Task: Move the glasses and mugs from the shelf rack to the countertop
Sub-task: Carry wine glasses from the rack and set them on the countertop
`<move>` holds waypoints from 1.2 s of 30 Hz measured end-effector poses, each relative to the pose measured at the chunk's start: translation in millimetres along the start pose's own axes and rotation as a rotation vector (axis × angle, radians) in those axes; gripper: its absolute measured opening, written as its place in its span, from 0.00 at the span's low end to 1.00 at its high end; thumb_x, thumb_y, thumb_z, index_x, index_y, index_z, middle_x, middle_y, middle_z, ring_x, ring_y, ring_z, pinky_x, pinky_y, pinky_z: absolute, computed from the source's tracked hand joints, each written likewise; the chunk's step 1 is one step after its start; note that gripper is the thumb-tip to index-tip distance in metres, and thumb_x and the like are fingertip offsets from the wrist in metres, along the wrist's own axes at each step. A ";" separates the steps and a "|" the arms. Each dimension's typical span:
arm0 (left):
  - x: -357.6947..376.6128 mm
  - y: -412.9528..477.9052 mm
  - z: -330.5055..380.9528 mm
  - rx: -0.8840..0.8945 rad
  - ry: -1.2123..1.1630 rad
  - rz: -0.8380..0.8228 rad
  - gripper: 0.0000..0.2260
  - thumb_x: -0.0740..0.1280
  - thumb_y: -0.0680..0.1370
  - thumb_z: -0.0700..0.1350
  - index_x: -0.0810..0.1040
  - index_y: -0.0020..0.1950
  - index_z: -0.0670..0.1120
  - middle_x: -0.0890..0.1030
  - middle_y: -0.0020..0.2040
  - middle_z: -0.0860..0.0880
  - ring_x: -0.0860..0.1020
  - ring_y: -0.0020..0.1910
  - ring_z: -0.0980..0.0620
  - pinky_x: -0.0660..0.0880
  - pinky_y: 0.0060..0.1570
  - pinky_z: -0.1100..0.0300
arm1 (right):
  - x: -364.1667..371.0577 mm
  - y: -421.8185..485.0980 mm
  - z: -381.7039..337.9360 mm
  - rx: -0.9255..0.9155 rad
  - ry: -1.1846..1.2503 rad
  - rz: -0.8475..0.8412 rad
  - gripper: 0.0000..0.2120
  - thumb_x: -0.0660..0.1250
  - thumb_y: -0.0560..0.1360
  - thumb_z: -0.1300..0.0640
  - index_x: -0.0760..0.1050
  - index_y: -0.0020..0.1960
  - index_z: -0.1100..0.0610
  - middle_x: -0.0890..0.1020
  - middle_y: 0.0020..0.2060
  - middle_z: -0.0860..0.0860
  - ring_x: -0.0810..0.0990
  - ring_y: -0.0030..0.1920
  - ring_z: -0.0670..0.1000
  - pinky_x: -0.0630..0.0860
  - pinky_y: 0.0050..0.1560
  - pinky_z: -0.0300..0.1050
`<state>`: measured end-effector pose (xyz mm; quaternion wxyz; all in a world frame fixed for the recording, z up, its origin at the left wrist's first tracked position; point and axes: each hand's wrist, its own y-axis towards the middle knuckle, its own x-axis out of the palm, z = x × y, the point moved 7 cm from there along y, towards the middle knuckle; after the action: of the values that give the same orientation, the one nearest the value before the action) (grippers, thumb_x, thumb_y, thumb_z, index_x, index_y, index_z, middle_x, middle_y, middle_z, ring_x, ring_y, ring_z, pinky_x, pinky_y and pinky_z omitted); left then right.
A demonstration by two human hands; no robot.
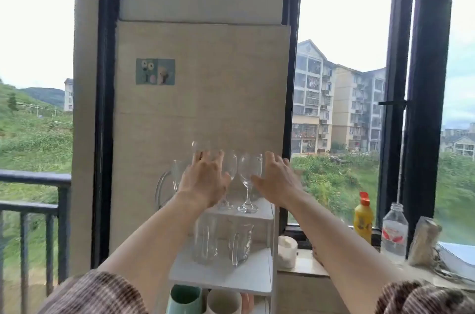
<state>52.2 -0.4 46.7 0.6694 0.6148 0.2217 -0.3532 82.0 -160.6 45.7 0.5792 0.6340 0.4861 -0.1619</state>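
yellow bottle (363, 218), clear water bottle (394, 232), sticker (155, 71)

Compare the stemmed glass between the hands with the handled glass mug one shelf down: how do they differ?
The stemmed glass stands on the rack's top shelf; the glass mug sits on the shelf below. The stemmed glass has a rounded bowl on a thin stem and foot; the glass mug is straight-sided with a side handle. Both are clear, upright and look empty.

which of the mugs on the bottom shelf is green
The left mug is the green one, at the rack's bottom level below the left forearm. The mug beside it on the right is cream-white.
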 end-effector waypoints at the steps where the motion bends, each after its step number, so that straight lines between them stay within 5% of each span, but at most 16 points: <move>1: 3.3 7.0 -1.6 -0.016 -0.019 0.001 0.24 0.56 0.78 0.53 0.59 0.74 0.48 0.67 0.68 0.42 0.59 0.70 0.45 0.71 0.59 0.48 | 3.1 6.3 0.9 0.004 0.027 0.002 0.31 0.63 0.75 0.44 0.59 0.72 0.56 0.71 0.67 0.53 0.68 0.66 0.54 0.70 0.63 0.59; 6: 29.1 33.8 -10.0 -0.017 -0.016 -0.041 0.24 0.55 0.78 0.55 0.61 0.73 0.48 0.67 0.70 0.41 0.49 0.75 0.46 0.62 0.68 0.49 | 21.7 27.8 9.7 0.007 0.147 0.000 0.32 0.63 0.74 0.39 0.62 0.72 0.53 0.72 0.67 0.51 0.68 0.67 0.52 0.68 0.64 0.59; 11: 36.9 39.1 -12.8 0.022 -0.029 0.002 0.18 0.57 0.79 0.57 0.68 0.63 0.48 0.76 0.64 0.41 0.53 0.75 0.47 0.58 0.69 0.50 | 26.0 34.5 14.9 -0.075 0.223 0.045 0.23 0.64 0.72 0.36 0.71 0.60 0.49 0.78 0.57 0.48 0.76 0.57 0.51 0.72 0.58 0.57; 17: 26.8 29.3 -10.6 0.056 -0.181 0.061 0.12 0.63 0.77 0.55 0.69 0.50 0.48 0.78 0.58 0.41 0.56 0.75 0.47 0.65 0.63 0.52 | 19.9 29.2 14.1 -0.092 0.296 0.082 0.15 0.70 0.71 0.43 0.67 0.43 0.50 0.75 0.40 0.47 0.73 0.39 0.49 0.68 0.38 0.42; 20: 10.7 20.3 -5.9 0.100 -0.284 0.126 0.11 0.65 0.76 0.55 0.68 0.47 0.50 0.76 0.53 0.46 0.73 0.56 0.47 0.69 0.44 0.57 | 4.0 18.0 8.8 -0.104 0.348 0.098 0.14 0.71 0.71 0.47 0.67 0.44 0.52 0.75 0.43 0.51 0.72 0.40 0.50 0.71 0.41 0.44; 22: -7.2 15.1 -0.7 0.128 -0.397 0.179 0.10 0.66 0.76 0.54 0.68 0.46 0.51 0.74 0.51 0.48 0.73 0.41 0.53 0.66 0.37 0.60 | -17.1 5.9 5.0 -0.111 0.389 0.138 0.14 0.71 0.72 0.49 0.68 0.45 0.54 0.76 0.43 0.53 0.74 0.41 0.54 0.72 0.42 0.46; 27: -38.5 -8.5 22.2 0.199 -0.671 0.249 0.10 0.68 0.75 0.54 0.69 0.45 0.52 0.74 0.40 0.52 0.69 0.35 0.56 0.65 0.36 0.62 | -74.8 -43.4 15.9 -0.071 0.440 0.305 0.13 0.72 0.73 0.51 0.69 0.46 0.56 0.81 0.46 0.58 0.81 0.47 0.62 0.79 0.45 0.56; 30: -33.4 -29.3 53.9 0.230 -0.780 0.160 0.09 0.69 0.74 0.55 0.70 0.45 0.55 0.76 0.43 0.51 0.69 0.37 0.56 0.69 0.39 0.58 | -95.0 -82.6 41.0 0.004 0.467 0.364 0.14 0.73 0.72 0.50 0.70 0.47 0.55 0.77 0.44 0.45 0.79 0.50 0.53 0.78 0.47 0.48; 36: -9.2 -81.1 150.2 0.318 -1.063 -0.075 0.09 0.71 0.72 0.52 0.72 0.47 0.55 0.78 0.58 0.50 0.79 0.51 0.54 0.72 0.41 0.66 | -145.1 -183.7 113.2 0.199 0.403 0.422 0.15 0.75 0.70 0.50 0.72 0.50 0.53 0.79 0.47 0.47 0.79 0.49 0.49 0.76 0.43 0.42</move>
<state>-34.9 -145.3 21.2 0.5750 0.4370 -0.1810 -0.6676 -94.1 -350.2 19.9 0.4269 0.7940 0.4306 0.0439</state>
